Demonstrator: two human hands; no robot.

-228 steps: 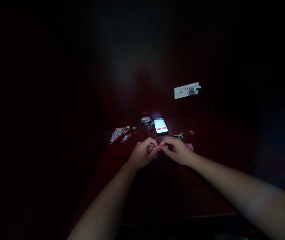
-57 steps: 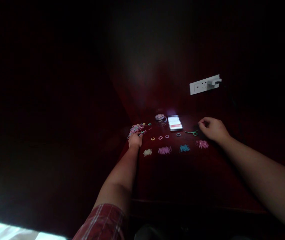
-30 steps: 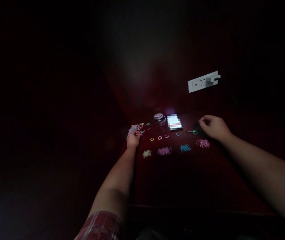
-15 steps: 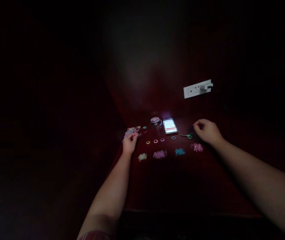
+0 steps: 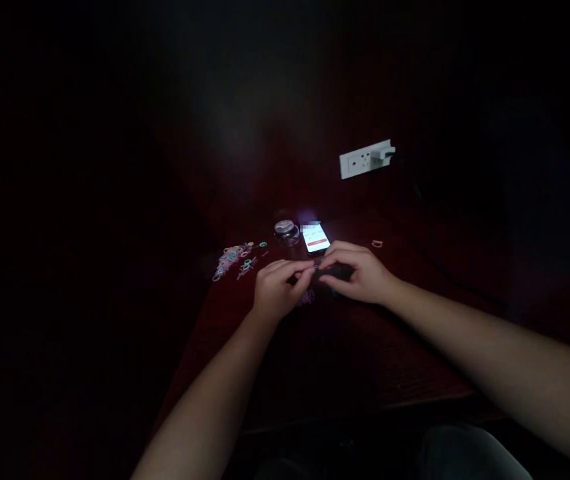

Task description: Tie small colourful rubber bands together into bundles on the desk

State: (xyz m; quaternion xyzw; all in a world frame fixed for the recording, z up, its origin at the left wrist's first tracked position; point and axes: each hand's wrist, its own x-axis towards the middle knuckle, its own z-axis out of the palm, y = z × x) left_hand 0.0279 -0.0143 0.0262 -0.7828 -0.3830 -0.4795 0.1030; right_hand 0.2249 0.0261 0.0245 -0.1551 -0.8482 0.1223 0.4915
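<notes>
My left hand (image 5: 279, 285) is over the middle of the table, thumb and index finger pinched together. At their tips shows a tiny purple elastic band (image 5: 315, 267). My right hand (image 5: 362, 270) faces it from the right, its thumb and fingers apart and fingertips close to the band. Beneath the hands, a pile of purple elastic bands (image 5: 307, 297) is partly visible, with a bit of blue (image 5: 335, 293) under the right hand. The other sorted bands are hidden behind the hands or too dark to make out.
A mixed heap of coloured bands (image 5: 229, 259) lies at the table's left, with several loose ones beside it. Behind the hands are a round clear jar (image 5: 286, 232) and a lit phone (image 5: 317, 238). An orange band-like item (image 5: 377, 244) lies right. The wall holds a socket (image 5: 365, 160).
My left hand has moved right from the mixed heap, and my right hand has moved left from beside the green item. They now meet mid-table. The view has shifted somewhat.
</notes>
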